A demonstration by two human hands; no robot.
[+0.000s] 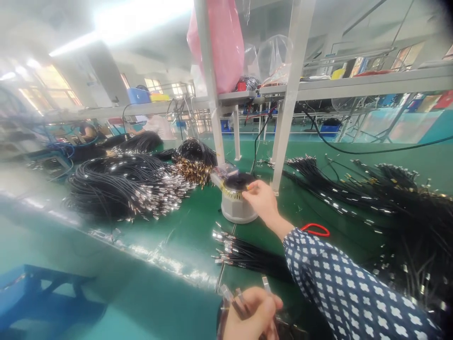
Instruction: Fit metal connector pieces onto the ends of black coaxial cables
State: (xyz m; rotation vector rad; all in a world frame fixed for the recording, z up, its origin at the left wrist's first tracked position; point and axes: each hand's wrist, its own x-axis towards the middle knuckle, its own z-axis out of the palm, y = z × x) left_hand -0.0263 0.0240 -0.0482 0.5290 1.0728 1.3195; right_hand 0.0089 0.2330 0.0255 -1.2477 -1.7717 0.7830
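My right hand [262, 198] reaches forward to a small round white pot [237, 208] on the green bench, its fingers pinched at the pot's dark top on something I cannot make out. My sleeve is dark blue with white spots. My left hand [249, 314] is low at the frame's bottom edge, closed around a few cable ends with clear and metal plugs [231, 298]. A short bundle of black cables [244, 252] with silver plugs lies between the two hands.
Big heaps of black cables lie left [123, 186] and right [389, 198] on the green bench [184, 231]. White frame posts [285, 127] stand just behind the pot. A red loop [316, 230] lies by my forearm. A person sits far back left [155, 123]. A blue stool [38, 293] is below the bench.
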